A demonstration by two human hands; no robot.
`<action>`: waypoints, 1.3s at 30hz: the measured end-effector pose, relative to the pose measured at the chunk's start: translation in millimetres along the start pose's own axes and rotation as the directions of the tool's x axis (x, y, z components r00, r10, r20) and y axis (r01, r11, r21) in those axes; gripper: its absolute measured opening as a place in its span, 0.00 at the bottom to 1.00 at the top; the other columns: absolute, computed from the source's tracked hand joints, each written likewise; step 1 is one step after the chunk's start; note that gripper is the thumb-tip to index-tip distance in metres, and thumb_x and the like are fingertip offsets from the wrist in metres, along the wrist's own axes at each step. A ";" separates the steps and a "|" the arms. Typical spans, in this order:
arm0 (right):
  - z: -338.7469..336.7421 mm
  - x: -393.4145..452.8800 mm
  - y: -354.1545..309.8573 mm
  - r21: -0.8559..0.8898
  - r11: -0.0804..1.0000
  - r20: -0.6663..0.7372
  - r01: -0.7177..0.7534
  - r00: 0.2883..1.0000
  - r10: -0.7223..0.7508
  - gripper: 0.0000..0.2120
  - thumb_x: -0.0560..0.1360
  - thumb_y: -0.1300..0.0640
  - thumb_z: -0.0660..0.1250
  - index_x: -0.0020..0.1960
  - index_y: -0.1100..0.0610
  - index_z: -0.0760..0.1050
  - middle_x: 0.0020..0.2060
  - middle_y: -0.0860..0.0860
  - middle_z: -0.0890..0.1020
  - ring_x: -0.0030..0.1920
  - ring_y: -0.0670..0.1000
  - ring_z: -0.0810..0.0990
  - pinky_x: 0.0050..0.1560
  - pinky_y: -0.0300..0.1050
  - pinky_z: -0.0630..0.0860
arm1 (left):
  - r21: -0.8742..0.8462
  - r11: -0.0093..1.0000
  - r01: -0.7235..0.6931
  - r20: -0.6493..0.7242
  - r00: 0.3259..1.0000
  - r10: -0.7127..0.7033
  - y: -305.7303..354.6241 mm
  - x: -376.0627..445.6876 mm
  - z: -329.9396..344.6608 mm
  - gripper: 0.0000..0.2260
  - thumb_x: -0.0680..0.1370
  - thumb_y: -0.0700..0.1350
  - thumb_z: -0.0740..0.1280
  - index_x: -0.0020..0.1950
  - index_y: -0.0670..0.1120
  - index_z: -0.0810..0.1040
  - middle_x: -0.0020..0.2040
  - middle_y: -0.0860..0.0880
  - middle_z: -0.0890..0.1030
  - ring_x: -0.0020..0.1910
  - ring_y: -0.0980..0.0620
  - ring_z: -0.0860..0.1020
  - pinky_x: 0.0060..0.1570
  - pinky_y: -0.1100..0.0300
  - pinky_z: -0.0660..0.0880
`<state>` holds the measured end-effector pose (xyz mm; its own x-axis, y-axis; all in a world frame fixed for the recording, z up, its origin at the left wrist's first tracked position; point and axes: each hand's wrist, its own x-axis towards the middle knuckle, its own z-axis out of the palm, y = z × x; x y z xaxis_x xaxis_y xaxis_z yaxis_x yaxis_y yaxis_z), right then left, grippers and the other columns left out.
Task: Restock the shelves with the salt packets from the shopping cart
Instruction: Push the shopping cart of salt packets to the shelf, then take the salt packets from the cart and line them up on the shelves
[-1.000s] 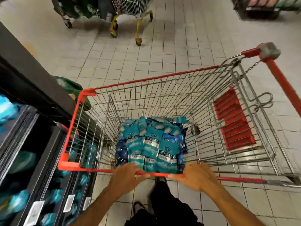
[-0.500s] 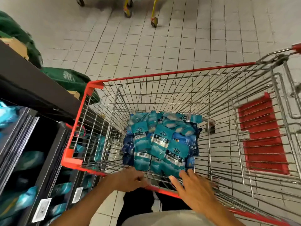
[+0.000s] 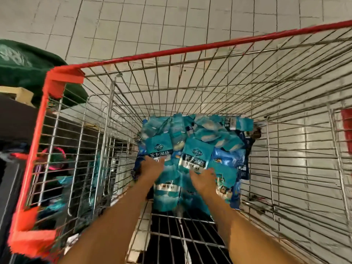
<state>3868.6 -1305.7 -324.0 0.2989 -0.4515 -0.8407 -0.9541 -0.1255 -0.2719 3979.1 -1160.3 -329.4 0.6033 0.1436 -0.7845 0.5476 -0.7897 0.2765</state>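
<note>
A heap of teal and blue salt packets (image 3: 198, 149) lies on the floor of the red-rimmed wire shopping cart (image 3: 171, 52). Both my arms reach down inside the cart. My left hand (image 3: 151, 166) lies on the left side of the heap, its fingers on a teal packet. My right hand (image 3: 202, 178) is over the heap's near middle, fingers spread and touching the packets. Neither hand has plainly closed round a packet; the picture is blurred.
The dark shelf unit (image 3: 13, 168) with teal packets stands to the left, seen through the cart's wire side. A green bag (image 3: 28, 67) sits on a wooden pallet at the upper left. White tiled floor (image 3: 133, 20) stretches beyond the cart.
My hands have left the cart's near rim and gone down into the basket onto the packets. The camera has leaned forward and down over the cart.
</note>
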 end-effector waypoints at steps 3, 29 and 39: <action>22.2 25.8 1.5 0.045 0.999 -0.031 -0.030 0.999 0.031 0.36 0.76 0.37 0.65 0.64 0.70 0.70 0.57 0.60 0.78 0.57 0.58 0.78 0.63 0.51 0.73 | -0.115 0.993 0.019 -0.025 0.999 -0.022 -6.7 24.3 24.3 0.26 0.75 0.54 0.71 0.65 0.37 0.74 0.63 0.38 0.78 0.60 0.39 0.77 0.59 0.50 0.76; -88.4 -75.9 -32.6 0.605 0.782 0.082 0.150 0.965 -0.249 0.49 0.67 0.52 0.79 0.79 0.56 0.55 0.76 0.53 0.63 0.73 0.56 0.68 0.69 0.56 0.69 | -0.551 0.800 -0.238 -0.034 0.964 0.264 17.3 -91.0 -67.5 0.35 0.71 0.47 0.78 0.73 0.47 0.66 0.65 0.49 0.76 0.61 0.47 0.76 0.58 0.54 0.75; -145.8 -241.7 -108.3 0.722 0.544 0.050 0.427 0.753 -0.657 0.53 0.50 0.33 0.82 0.70 0.51 0.73 0.69 0.53 0.76 0.66 0.56 0.77 0.63 0.57 0.75 | -0.639 0.484 -0.598 -0.463 0.802 0.378 11.7 -284.6 -208.9 0.20 0.70 0.40 0.77 0.60 0.46 0.77 0.53 0.51 0.84 0.50 0.54 0.82 0.46 0.64 0.77</action>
<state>3897.2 -1311.8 -23.1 0.8523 -0.2130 -0.4778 -0.3794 0.3771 -0.8449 3934.9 -1085.8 13.1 0.9591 0.0933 -0.2671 0.2751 -0.0866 0.9575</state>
